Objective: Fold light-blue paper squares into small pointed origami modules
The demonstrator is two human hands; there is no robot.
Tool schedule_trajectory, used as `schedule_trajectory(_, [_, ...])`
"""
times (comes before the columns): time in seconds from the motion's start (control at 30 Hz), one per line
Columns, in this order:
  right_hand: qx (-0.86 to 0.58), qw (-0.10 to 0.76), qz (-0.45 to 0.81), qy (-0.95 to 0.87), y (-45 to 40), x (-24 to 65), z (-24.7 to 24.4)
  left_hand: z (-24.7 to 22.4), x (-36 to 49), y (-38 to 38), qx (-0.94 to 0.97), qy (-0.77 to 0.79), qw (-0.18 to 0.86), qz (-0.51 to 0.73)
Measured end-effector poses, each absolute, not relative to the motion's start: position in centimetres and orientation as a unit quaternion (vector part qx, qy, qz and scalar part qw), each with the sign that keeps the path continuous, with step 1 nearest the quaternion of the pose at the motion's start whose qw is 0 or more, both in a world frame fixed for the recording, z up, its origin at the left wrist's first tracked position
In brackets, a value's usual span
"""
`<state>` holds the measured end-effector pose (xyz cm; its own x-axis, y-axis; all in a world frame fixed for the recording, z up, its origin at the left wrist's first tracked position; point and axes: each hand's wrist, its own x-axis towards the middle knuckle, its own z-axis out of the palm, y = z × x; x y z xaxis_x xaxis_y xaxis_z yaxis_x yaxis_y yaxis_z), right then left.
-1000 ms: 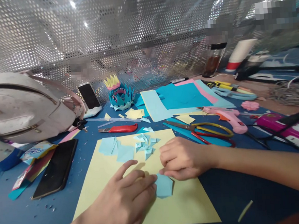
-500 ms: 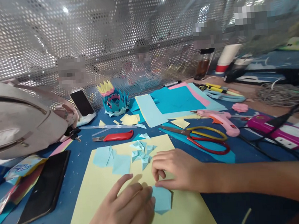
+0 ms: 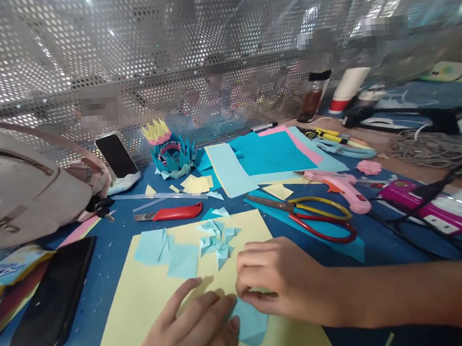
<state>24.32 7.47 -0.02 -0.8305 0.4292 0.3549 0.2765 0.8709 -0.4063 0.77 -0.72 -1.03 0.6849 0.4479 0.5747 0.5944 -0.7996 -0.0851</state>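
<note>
Low in the view, a small folded piece of light blue paper (image 3: 251,327) lies on a pale yellow sheet (image 3: 125,307). My left hand (image 3: 197,323) grips its left edge with thumb and fingertips, its outermost finger raised away. The fingers of my right hand (image 3: 276,278) are closed at the top edge, pinching the paper there; the exact contact is hidden by both hands. Just beyond, several small folded light blue pieces (image 3: 216,245) are clustered. Flat light blue squares (image 3: 183,259) lie to their left.
A red utility knife (image 3: 178,212) and scissors (image 3: 313,212) lie beyond the sheet. To the right are a pink glue gun (image 3: 345,186) and a magenta power strip (image 3: 423,207). A blue paper lotus (image 3: 173,156) stands behind; a black tablet-like slab (image 3: 50,307) is at left.
My right hand has come slightly nearer with its fingers drawn closer together. More of the paper's lower part shows as a slanted point. The view has shifted a little.
</note>
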Motion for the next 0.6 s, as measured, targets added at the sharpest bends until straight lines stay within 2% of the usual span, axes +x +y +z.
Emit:
schedule_trajectory(0.23, [-0.106, 0.203, 0.046, -0.972, 7.5, 24.6, 0.7, -1.3, 0.4, -1.0, -0.919, -0.286, 0.117, -0.245])
schedule_trajectory(0.47, [-0.067, 0.164, 0.021, -0.984, 7.8, 24.7, 2.1, -1.0, 0.6, -0.9, -0.919, -0.282, 0.129, -0.244])
schedule_trajectory(0.6, [-0.062, 0.118, 0.049, -0.99, 8.2, 25.0, 2.8, -0.4, 0.7, -1.0, -0.918, -0.283, 0.124, -0.249])
